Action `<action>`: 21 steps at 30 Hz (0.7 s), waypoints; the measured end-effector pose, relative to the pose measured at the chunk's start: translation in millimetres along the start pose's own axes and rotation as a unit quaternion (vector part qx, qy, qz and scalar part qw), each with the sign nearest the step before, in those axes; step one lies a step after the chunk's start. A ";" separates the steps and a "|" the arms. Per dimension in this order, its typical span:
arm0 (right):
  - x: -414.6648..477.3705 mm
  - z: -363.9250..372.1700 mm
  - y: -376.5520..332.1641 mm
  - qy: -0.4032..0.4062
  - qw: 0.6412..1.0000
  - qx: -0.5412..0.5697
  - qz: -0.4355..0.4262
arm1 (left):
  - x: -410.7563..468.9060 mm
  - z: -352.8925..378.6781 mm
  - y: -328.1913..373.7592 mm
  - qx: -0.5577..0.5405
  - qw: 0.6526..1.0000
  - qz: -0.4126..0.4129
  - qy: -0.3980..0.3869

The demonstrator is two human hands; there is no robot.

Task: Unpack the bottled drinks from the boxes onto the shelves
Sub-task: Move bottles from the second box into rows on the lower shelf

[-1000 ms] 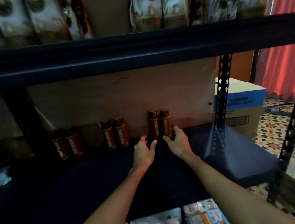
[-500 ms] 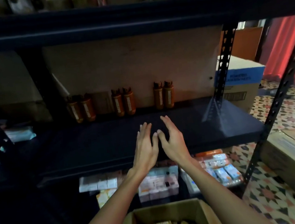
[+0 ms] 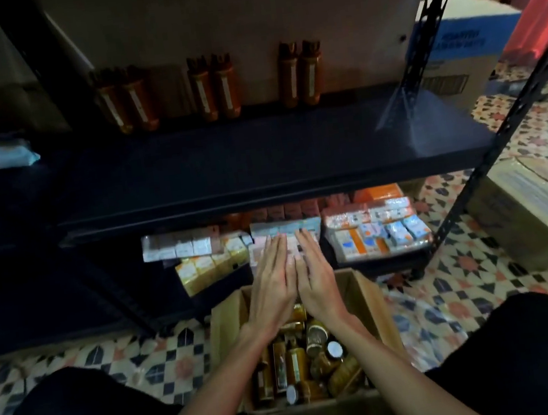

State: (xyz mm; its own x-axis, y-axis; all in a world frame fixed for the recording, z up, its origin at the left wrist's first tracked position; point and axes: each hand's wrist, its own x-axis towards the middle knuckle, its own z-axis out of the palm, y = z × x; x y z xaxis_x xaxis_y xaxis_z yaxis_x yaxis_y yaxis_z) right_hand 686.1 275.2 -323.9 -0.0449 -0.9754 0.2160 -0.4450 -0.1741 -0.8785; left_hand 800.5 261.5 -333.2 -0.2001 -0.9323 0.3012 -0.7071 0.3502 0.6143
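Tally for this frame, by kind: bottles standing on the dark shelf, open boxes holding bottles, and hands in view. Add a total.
Bottles standing on the shelf: 6, in three pairs
Open box holding bottles: 1, contents too jumbled to count
Hands: 2, left hand and right hand, both empty
Total: 9

— Where do the shelved bottles [image 3: 215, 88] stand?
— Six of them, amber with dark caps, upright along the back of the dark shelf [image 3: 259, 154], in three close pairs set apart from one another.
— And the cardboard box [image 3: 224, 320]?
— Open on the tiled floor [image 3: 146, 357] in front of the shelf, with loose bottles [image 3: 298, 363] jumbled inside, some upright, some tipped over
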 end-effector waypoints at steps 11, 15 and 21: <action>-49.9 16.0 74.9 -0.129 0.984 -0.073 0.102 | -54.0 58.5 -53.1 -0.021 0.982 -0.069 -0.177; -36.2 -5.8 94.3 -0.261 0.924 -0.184 0.208 | -51.3 78.9 -61.3 -0.006 0.942 -0.134 -0.306; -18.2 -48.2 104.4 -0.373 0.823 -0.321 0.283 | -49.7 104.7 -64.1 0.024 0.869 -0.213 -0.446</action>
State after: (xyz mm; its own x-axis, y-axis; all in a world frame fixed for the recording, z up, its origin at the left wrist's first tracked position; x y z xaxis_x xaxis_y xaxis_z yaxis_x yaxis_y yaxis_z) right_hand 597.3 281.3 -399.0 0.0479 -0.7287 -0.6831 -0.9337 0.2103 -0.2898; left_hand 784.8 276.0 -463.9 -0.3434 -0.6830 -0.6446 -0.8696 -0.0281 0.4930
